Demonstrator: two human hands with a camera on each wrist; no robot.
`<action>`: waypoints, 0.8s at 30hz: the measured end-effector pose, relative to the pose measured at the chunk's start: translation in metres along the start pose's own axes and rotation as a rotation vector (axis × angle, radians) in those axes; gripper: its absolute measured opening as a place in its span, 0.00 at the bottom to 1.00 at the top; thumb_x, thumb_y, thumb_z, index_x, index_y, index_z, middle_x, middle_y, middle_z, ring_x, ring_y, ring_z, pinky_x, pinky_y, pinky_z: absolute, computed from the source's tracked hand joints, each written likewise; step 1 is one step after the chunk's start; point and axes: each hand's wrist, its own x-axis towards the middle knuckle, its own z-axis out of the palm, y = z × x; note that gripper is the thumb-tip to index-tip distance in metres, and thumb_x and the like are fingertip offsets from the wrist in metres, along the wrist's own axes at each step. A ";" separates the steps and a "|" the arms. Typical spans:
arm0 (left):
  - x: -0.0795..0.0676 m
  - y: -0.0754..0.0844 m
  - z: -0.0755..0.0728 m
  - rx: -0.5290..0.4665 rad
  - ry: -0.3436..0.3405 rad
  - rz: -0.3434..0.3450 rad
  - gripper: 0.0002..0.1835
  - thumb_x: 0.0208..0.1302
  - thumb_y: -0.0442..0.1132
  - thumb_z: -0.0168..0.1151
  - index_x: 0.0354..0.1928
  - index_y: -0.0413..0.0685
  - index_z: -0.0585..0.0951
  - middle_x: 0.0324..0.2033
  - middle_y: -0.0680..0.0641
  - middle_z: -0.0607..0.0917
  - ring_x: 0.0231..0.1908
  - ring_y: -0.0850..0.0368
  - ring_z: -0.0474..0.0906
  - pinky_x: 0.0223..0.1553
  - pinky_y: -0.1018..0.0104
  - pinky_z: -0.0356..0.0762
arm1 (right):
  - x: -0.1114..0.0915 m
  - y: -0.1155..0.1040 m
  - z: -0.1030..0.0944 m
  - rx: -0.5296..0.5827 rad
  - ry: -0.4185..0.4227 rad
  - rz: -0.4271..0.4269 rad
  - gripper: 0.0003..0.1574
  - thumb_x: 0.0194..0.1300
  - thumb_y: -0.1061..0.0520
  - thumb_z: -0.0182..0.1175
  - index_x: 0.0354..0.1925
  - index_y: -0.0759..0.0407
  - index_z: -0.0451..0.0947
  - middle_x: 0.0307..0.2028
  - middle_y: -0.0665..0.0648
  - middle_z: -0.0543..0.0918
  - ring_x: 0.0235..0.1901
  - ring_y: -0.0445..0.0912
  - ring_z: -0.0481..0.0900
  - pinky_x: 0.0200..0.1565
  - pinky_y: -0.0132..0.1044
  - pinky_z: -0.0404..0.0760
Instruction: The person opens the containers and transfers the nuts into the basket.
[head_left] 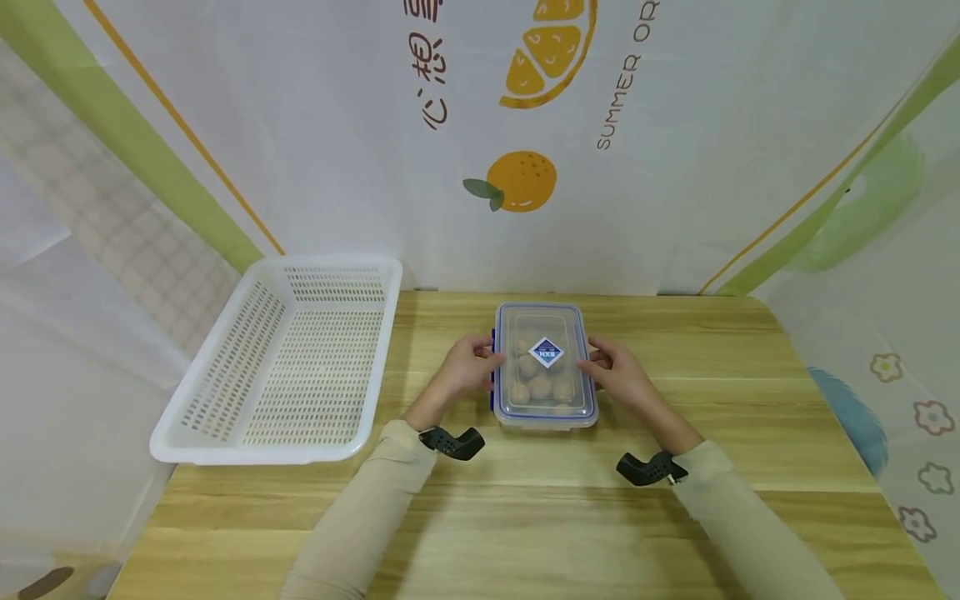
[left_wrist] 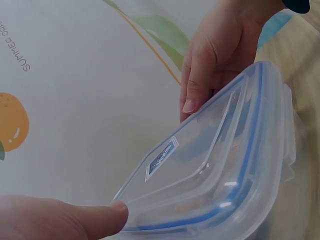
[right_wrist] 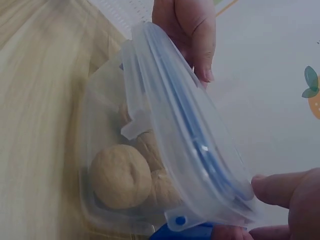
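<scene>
A clear plastic food container [head_left: 545, 424] rests on the table with its blue-sealed lid [head_left: 537, 318] on top. Round, brown walnuts [right_wrist: 120, 176] lie inside it. On the container's left side, my left hand [head_left: 467, 367] grips the edge, thumb on the lid's rim. Opposite it, my right hand [head_left: 624, 377] holds the right edge the same way, its fingers low beside a blue latch [right_wrist: 185, 231]. A side flap [right_wrist: 136, 125] of the lid stands out from the wall in the right wrist view. The far fingers of both hands are partly hidden.
To the left stands a white perforated plastic basket [head_left: 367, 429]. All of this is on a wood-grain table [head_left: 517, 533]. Behind it hangs a white printed cloth [head_left: 337, 167], close to the table's back edge.
</scene>
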 end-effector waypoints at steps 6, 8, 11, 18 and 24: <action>-0.001 0.000 0.002 0.027 0.004 -0.004 0.25 0.72 0.31 0.62 0.68 0.33 0.72 0.43 0.43 0.76 0.36 0.53 0.77 0.41 0.54 0.87 | 0.000 0.002 0.001 0.002 0.007 -0.003 0.35 0.77 0.59 0.56 0.73 0.75 0.59 0.48 0.68 0.78 0.39 0.48 0.79 0.37 0.34 0.86; -0.001 0.001 0.003 0.032 0.012 -0.008 0.25 0.72 0.31 0.63 0.68 0.33 0.72 0.42 0.43 0.76 0.36 0.54 0.77 0.42 0.53 0.86 | 0.000 0.001 0.001 0.001 0.009 0.000 0.35 0.77 0.58 0.56 0.73 0.76 0.59 0.48 0.68 0.78 0.39 0.47 0.79 0.37 0.34 0.86; -0.001 0.001 0.004 0.044 0.019 -0.014 0.25 0.71 0.31 0.63 0.67 0.33 0.72 0.41 0.44 0.75 0.35 0.54 0.76 0.42 0.52 0.86 | -0.001 -0.001 0.002 -0.008 0.008 0.003 0.36 0.77 0.58 0.57 0.73 0.76 0.59 0.48 0.68 0.78 0.39 0.47 0.79 0.37 0.34 0.86; 0.000 0.004 0.005 0.084 0.019 -0.015 0.24 0.71 0.31 0.63 0.66 0.33 0.73 0.39 0.45 0.75 0.34 0.55 0.76 0.42 0.51 0.86 | -0.002 -0.005 0.002 -0.048 0.018 0.033 0.35 0.77 0.58 0.57 0.73 0.74 0.60 0.47 0.67 0.78 0.39 0.49 0.78 0.41 0.43 0.87; -0.002 0.008 0.006 0.113 0.017 -0.019 0.24 0.71 0.31 0.62 0.66 0.31 0.73 0.40 0.45 0.74 0.34 0.54 0.76 0.43 0.50 0.86 | -0.001 -0.007 0.001 -0.075 0.025 0.030 0.35 0.76 0.59 0.57 0.73 0.74 0.60 0.46 0.67 0.78 0.39 0.50 0.78 0.44 0.50 0.86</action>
